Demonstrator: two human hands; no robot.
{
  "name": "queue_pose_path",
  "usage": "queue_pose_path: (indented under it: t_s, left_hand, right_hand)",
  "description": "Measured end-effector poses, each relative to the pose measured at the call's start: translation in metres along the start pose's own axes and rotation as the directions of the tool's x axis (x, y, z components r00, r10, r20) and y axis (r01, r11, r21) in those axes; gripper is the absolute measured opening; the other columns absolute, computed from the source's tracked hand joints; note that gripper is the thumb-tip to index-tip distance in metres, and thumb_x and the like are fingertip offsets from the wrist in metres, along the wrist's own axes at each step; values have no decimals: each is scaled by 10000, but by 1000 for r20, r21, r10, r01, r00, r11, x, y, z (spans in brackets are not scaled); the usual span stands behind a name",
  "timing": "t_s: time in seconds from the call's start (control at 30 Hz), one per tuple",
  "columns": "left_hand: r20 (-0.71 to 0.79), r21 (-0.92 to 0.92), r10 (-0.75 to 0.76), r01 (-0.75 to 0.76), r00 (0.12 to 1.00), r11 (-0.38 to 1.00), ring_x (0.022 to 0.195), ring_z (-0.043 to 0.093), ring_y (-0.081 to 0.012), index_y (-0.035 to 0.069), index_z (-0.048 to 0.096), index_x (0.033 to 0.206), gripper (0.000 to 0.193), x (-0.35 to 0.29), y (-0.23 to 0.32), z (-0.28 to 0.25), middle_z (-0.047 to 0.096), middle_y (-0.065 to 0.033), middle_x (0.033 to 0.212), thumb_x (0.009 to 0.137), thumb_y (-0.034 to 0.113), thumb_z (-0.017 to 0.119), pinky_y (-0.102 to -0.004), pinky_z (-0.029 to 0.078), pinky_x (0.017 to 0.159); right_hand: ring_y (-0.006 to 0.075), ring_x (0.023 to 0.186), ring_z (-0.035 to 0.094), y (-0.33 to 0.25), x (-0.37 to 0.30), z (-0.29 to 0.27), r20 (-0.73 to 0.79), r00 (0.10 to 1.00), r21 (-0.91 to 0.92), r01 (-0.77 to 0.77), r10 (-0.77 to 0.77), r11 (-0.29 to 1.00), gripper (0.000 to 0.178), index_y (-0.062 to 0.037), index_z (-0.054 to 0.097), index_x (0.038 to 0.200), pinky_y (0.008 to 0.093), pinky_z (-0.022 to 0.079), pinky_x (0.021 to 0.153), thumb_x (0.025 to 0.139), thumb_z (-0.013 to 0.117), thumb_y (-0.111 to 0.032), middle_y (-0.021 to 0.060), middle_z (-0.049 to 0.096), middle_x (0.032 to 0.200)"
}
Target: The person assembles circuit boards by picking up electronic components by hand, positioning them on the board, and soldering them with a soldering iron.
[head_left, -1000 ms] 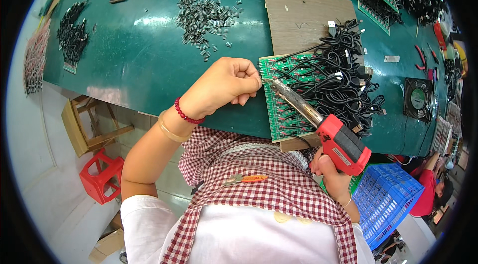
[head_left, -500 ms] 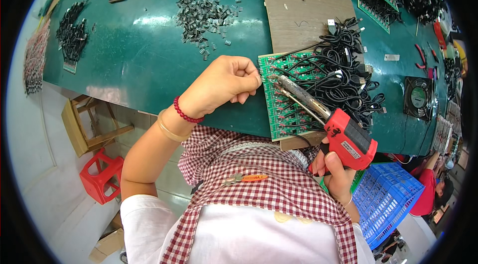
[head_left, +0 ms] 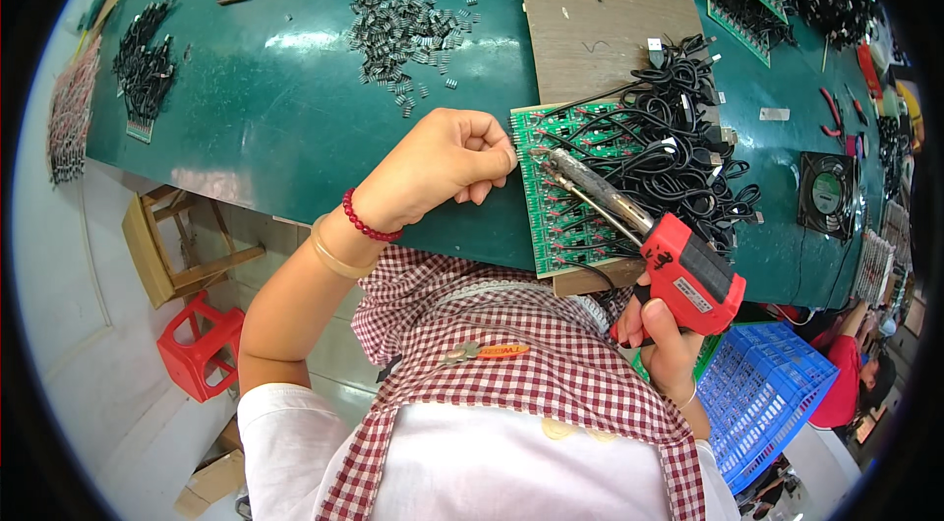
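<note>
Head view: left hand (head_left: 444, 167) curls, fingertips pinched at the edge of a green circuit board (head_left: 551, 216) on the green table (head_left: 265, 118); right hand (head_left: 661, 339) grips a red soldering gun (head_left: 678, 265), tip resting on the board beside black cables (head_left: 678, 147).

Label, small, rectangular, pale with dark print, on the side of the red soldering gun (head_left: 688, 270) body, which is gripped by the right hand (head_left: 664, 344) below the counter (head_left: 275, 98) edge. Tag, narrow, oblong, orange, lying flat on the red-and-white checked apron (head_left: 511, 383) at chest height, next to a small metal clip. Sticker or slip, small, white, rectangular, lying flat on the green counter to the right of the black cable bundle (head_left: 678, 147), well apart from the fan (head_left: 828, 195). Cardboard box (head_left: 211, 482), brown, partly seen on the floor at lower left, below the red plastic stool (head_left: 197, 349). No screens or signs in view.
</note>
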State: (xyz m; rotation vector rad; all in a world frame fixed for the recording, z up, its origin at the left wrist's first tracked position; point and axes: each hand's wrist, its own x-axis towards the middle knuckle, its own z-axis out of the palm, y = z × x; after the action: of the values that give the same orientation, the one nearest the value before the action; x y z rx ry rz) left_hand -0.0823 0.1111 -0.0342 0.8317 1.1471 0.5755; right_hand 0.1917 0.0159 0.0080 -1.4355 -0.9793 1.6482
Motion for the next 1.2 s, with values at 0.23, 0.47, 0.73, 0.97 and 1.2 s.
queue_pose_path:
  t_s: [0.23,0.47,0.73,0.97,1.2]
  left_hand:
    - [-240,559,296,-118,924,821,530,537,-107,17,564,836,118,1,14,-15,577,-31,694,814,120,617,-243,423,481]
    - [-205,967,658,47,724,250,728,578,-308,24,523,863,141,19,9,-21,568,-118,834,777,81,619,-382,467,640]
    - [-184,945,738,-90,649,315,663,570,-269,-6,558,834,65,0,6,-17,557,-124,787,793,34,587,-339,480,613]
    - [-212,304,423,-352,881,885,589,569,-81,-30,593,849,55,-39,9,28,574,-42,792,850,-5,543,-204,469,470]
    - [104,-130,413,-400,905,907,646,596,-86,-37,575,890,68,-53,-2,87,599,-53,823,834,-7,599,-203,494,510]
  right_hand:
    - [124,459,435,3,-3,-3,7,1000,-70,-5,6,998,312,23,447,1053,271,411,463,839,569,-169,84,490,589]
    - [122,454,427,-3,-3,1,4,999,-17,35,-35,999,329,18,437,1049,272,409,463,841,567,-201,85,486,586]
    - [125,500,440,-14,-2,1,27,994,33,107,-108,994,364,-7,407,1092,290,422,480,866,551,-253,76,469,610]
    - [134,593,511,-20,5,19,18,992,69,123,-124,990,418,-14,371,1165,300,474,584,845,601,-154,83,515,709]
    - [112,753,524,-21,16,25,211,960,78,169,-182,983,425,-16,394,1177,257,454,665,811,609,14,59,539,834]
